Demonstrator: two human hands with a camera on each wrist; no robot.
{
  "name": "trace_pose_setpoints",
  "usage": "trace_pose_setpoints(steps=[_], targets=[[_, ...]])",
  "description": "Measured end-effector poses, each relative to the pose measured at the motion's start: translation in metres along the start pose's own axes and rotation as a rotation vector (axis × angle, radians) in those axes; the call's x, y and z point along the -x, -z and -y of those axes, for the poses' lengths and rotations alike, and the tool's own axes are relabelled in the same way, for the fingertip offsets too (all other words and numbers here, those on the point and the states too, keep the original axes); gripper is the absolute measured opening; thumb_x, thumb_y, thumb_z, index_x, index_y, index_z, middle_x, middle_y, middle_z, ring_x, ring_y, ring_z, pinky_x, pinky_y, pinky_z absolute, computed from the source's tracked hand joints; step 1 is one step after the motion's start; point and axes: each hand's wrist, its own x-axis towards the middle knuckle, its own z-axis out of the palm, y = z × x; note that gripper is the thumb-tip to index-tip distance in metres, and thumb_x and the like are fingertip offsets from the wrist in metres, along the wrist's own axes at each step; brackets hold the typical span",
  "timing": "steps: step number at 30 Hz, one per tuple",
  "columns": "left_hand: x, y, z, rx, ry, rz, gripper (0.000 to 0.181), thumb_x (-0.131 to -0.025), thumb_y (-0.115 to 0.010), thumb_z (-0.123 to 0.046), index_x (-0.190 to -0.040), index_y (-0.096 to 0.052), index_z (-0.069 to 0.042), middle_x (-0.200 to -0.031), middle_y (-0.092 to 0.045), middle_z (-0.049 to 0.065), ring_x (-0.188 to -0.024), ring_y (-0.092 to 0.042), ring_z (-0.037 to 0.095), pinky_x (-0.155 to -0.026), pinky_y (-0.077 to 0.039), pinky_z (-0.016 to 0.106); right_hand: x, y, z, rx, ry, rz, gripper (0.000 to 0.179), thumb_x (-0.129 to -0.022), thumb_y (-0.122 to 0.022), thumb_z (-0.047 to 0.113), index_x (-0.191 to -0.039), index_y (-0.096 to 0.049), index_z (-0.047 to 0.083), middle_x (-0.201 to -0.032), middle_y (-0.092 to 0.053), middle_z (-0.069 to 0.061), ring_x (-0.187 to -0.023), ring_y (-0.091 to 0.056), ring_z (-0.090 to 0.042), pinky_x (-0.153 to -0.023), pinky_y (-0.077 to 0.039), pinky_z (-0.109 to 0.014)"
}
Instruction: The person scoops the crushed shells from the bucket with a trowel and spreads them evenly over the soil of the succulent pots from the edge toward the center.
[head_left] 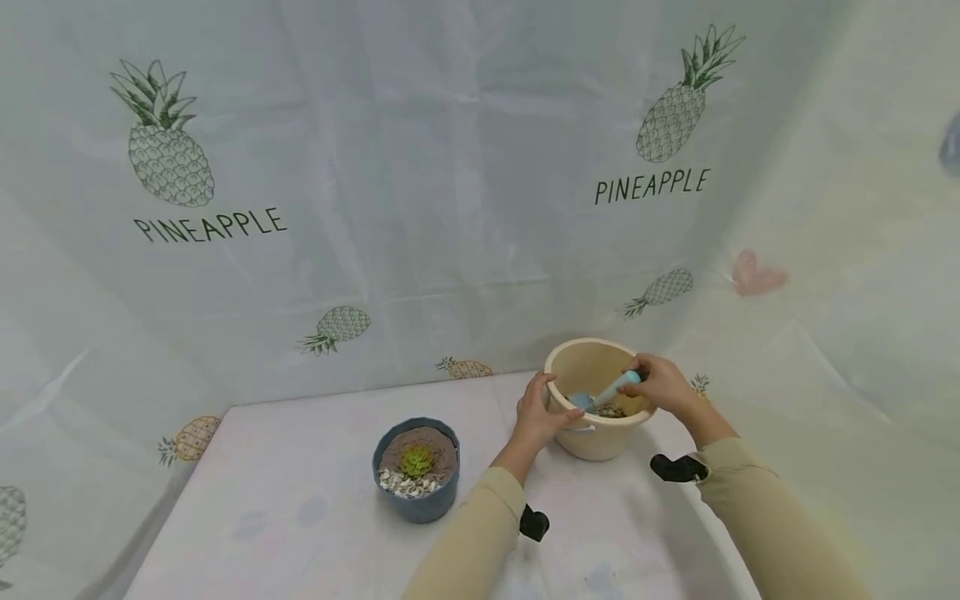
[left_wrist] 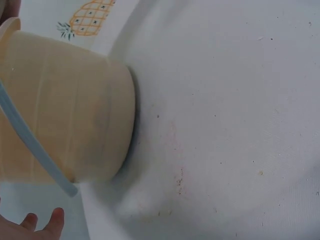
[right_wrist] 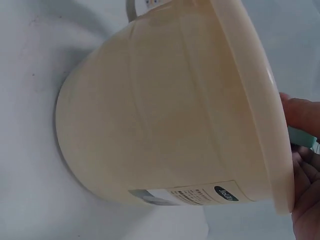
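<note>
A cream plastic bucket (head_left: 596, 442) stands on the table at the right, with pebbles (head_left: 611, 411) in its bottom. My right hand (head_left: 662, 385) pinches the handle of a light blue toy shovel (head_left: 617, 387), whose blade is down inside the bucket by the pebbles. At the bucket's near left rim rests my left hand (head_left: 542, 414), thumb and fingers spread along the edge. The left wrist view catches the bucket's side and its grey-blue bail handle (left_wrist: 32, 142). In the right wrist view the bucket wall (right_wrist: 150, 110) hides most of the shovel.
Left of my forearm stands a blue-grey pot (head_left: 422, 507) holding brown soil, a green succulent (head_left: 416, 460) and white pebbles. A pale cloth covers the table (head_left: 300, 500). Behind hangs a curtain (head_left: 420, 183) printed with pineapples.
</note>
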Motion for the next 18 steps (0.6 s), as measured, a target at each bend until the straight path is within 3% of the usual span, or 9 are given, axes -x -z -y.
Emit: trace_pose_setpoints(steps=[4, 10, 13, 18], targets=[[0.0008, 0.0017, 0.0024, 0.013, -0.006, 0.0, 0.077, -0.079, -0.083, -0.031, -0.143, -0.042, -0.022, -0.159, -0.022, 0.004, -0.141, -0.019, 0.037, -0.107, -0.028, 0.062, 0.0019, -0.0024, 0.0002, -0.061, -0.054, -0.026, 0.031, -0.089, -0.072, 0.01, -0.109, -0.056, -0.007, -0.097, -0.065, -0.019, -0.084, -0.068, -0.03, -0.071, -0.057, -0.034], [0.0009, -0.0007, 0.0068, 0.001, -0.025, -0.006, 0.079, -0.077, -0.084, -0.033, -0.143, -0.042, -0.02, -0.159, -0.024, 0.005, -0.14, -0.022, 0.038, -0.107, -0.029, 0.06, 0.0061, -0.003, -0.0036, -0.127, -0.088, -0.069, 0.035, -0.092, -0.07, 0.016, -0.114, -0.055, -0.007, -0.094, -0.066, -0.014, -0.084, -0.067, -0.026, -0.079, -0.056, -0.046], [0.0005, -0.002, 0.0082, 0.007, -0.029, -0.001, 0.08, -0.077, -0.084, -0.035, -0.143, -0.042, -0.02, -0.159, -0.024, 0.004, -0.14, -0.022, 0.038, -0.107, -0.029, 0.06, 0.007, -0.0036, -0.006, -0.157, -0.09, -0.11, 0.034, -0.093, -0.069, 0.017, -0.113, -0.054, -0.007, -0.093, -0.066, -0.013, -0.082, -0.067, -0.021, -0.082, -0.054, -0.048], [-0.0001, -0.0017, 0.0086, 0.017, -0.036, -0.012, 0.077, -0.079, -0.083, -0.031, -0.144, -0.042, -0.02, -0.159, -0.024, 0.003, -0.14, -0.021, 0.039, -0.107, -0.029, 0.061, 0.0071, -0.0068, -0.0088, -0.19, -0.089, -0.167, 0.038, -0.095, -0.066, 0.019, -0.117, -0.051, -0.007, -0.103, -0.062, -0.018, -0.079, -0.064, -0.008, -0.081, -0.055, -0.042]])
